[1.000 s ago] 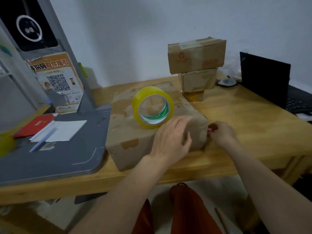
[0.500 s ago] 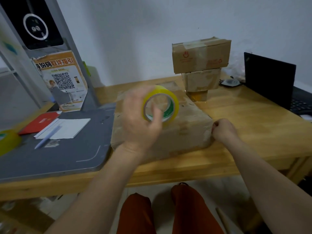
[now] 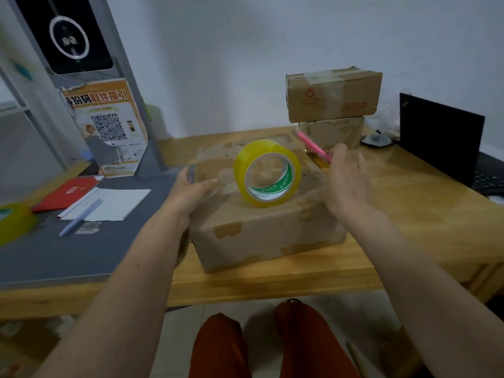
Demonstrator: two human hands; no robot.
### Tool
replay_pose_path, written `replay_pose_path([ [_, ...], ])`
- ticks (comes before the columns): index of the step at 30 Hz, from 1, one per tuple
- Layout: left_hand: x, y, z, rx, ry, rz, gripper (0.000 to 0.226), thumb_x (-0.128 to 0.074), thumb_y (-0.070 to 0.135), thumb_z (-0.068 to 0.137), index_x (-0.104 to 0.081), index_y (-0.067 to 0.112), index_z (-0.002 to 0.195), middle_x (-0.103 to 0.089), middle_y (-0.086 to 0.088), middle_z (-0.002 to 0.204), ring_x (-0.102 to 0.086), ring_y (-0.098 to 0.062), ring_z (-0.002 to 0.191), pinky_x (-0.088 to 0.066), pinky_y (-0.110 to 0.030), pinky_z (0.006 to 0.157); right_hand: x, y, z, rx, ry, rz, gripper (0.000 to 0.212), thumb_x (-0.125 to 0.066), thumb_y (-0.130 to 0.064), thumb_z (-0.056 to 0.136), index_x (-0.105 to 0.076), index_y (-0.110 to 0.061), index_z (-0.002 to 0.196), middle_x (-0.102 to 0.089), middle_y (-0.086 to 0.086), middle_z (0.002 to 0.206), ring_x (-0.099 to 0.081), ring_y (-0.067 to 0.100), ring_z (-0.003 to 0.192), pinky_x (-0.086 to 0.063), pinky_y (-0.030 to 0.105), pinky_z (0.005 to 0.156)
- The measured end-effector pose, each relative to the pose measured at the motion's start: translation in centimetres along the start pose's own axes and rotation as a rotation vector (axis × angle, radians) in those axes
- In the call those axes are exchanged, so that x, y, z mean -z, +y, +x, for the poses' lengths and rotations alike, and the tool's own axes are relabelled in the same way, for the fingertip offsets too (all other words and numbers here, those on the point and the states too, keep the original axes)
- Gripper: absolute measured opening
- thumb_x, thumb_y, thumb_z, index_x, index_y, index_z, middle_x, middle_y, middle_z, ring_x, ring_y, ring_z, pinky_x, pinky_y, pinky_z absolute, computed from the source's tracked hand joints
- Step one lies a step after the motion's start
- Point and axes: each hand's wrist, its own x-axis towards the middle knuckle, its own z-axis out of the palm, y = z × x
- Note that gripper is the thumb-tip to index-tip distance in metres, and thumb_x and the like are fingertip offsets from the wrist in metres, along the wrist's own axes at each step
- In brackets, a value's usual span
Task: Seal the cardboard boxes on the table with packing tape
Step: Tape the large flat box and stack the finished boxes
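Note:
A large worn cardboard box point(image 3: 261, 236) lies on the wooden table point(image 3: 409, 214) in front of me. A yellow roll of packing tape point(image 3: 267, 173) stands on its edge on the box's top, with neither hand touching it. My left hand point(image 3: 191, 192) grips the box's upper left edge, thumb on top. My right hand point(image 3: 346, 184) hovers at the box's right side, palm facing left, and pinches a thin pink tool point(image 3: 313, 147) that points up and left. Two smaller taped boxes point(image 3: 332, 96) are stacked at the back.
A grey board point(image 3: 54, 249) on the left carries a red booklet point(image 3: 68, 192), a white pad point(image 3: 114, 203) and a pen point(image 3: 79, 218). A second yellow tape roll point(image 3: 13, 222) sits at the far left. A black laptop point(image 3: 439, 137) stands at the right.
My left hand left the tape roll and took hold of the box's left edge. My right hand rose from the box's right corner, and the pink tool now shows.

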Motion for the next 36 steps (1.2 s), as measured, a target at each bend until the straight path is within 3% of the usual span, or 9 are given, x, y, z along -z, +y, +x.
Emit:
replay_pose_path([
  [2,0.2,-0.8,-0.4,0.033,-0.038,0.008,0.084,-0.075,0.027,0.088,-0.026,0.029,0.156,-0.050,-0.003,0.145,-0.062,-0.024,0.110,-0.054,-0.036,0.084,-1.2,-0.3,0.2,0.026,0.037,0.012,0.032,-0.048,0.014,0.088,-0.047,-0.005,0.114,-0.045,0.019,0.138,-0.034,0.029,0.133,-0.023,0.039,0.116],
  [4,0.0,-1.3,-0.9,0.029,-0.030,0.005,0.076,-0.073,0.026,0.090,-0.031,0.030,0.154,-0.054,0.001,0.137,-0.063,-0.015,0.093,-0.052,-0.028,0.072,-2.3,-0.3,0.6,0.037,0.135,0.053,0.023,-0.055,0.008,0.089,-0.055,-0.006,0.107,-0.031,0.019,0.150,-0.021,0.031,0.143,-0.030,0.039,0.114],
  [6,-0.2,-1.7,-0.7,0.053,-0.028,-0.084,0.072,-0.070,0.022,0.092,-0.033,0.031,0.153,-0.058,-0.003,0.133,-0.065,-0.016,0.089,-0.053,-0.031,0.070,-2.8,-0.2,0.9,0.019,0.240,0.073,0.012,-0.060,-0.006,0.092,-0.064,-0.008,0.103,-0.041,0.018,0.138,-0.032,0.034,0.131,-0.038,0.038,0.101],
  [10,-0.5,-2.1,-0.5,0.115,-0.048,-0.340,0.072,-0.062,0.010,0.096,-0.029,0.033,0.155,-0.062,-0.009,0.128,-0.069,-0.025,0.090,-0.058,-0.041,0.073,-3.0,0.0,1.4,-0.059,0.278,0.153,0.013,-0.059,-0.020,0.095,-0.067,-0.017,0.105,-0.044,0.005,0.106,-0.041,0.027,0.105,-0.033,0.031,0.085],
  [17,-4.2,-2.6,-1.7,0.073,0.063,-0.405,0.067,-0.051,0.009,0.099,-0.029,0.043,0.153,-0.058,-0.002,0.138,-0.065,-0.030,0.112,-0.053,-0.054,0.095,-3.1,1.9,3.7,-0.103,0.231,0.375,0.014,-0.051,-0.019,0.099,-0.061,-0.018,0.109,-0.049,-0.003,0.097,-0.045,0.013,0.082,-0.031,0.026,0.062],
  [23,-8.2,-1.9,-3.9,-0.008,0.175,-0.272,0.063,-0.047,0.011,0.102,-0.027,0.040,0.154,-0.032,0.007,0.159,-0.035,-0.021,0.143,-0.035,-0.041,0.115,-3.8,3.1,4.7,-0.199,0.186,0.358,0.010,-0.052,-0.024,0.099,-0.059,-0.024,0.106,-0.046,-0.006,0.097,-0.049,0.017,0.083,-0.037,0.035,0.068],
  [27,-7.9,-1.2,-3.9,-0.162,0.176,0.044,0.067,-0.050,0.010,0.101,-0.020,0.031,0.157,-0.015,0.006,0.165,-0.014,-0.017,0.152,-0.018,-0.043,0.123,-3.9,3.4,4.5,-0.176,0.204,0.425,0.005,-0.053,-0.025,0.098,-0.054,-0.030,0.099,-0.051,-0.007,0.093,-0.048,0.013,0.080,-0.038,0.033,0.068],
  [31,-7.6,-0.1,-3.9,-0.468,0.128,0.369,0.048,-0.053,0.022,0.102,-0.041,0.021,0.148,-0.039,0.002,0.154,-0.032,-0.016,0.144,-0.030,-0.041,0.119,-3.4,3.3,4.6,-0.199,0.258,0.594,0.009,-0.060,-0.023,0.095,-0.062,-0.018,0.102,-0.053,-0.001,0.104,-0.054,0.010,0.080,-0.046,0.026,0.071],
  [36,-6.7,1.3,-3.9,-0.515,-0.193,0.270,0.055,-0.062,0.003,0.093,-0.046,0.018,0.143,-0.050,0.003,0.141,-0.048,-0.010,0.126,-0.043,-0.026,0.102,-1.7,2.4,3.7,-0.210,0.195,0.830,0.013,-0.064,-0.015,0.092,-0.067,-0.012,0.104,-0.065,0.004,0.102,-0.057,0.003,0.078,-0.046,0.008,0.064],
])
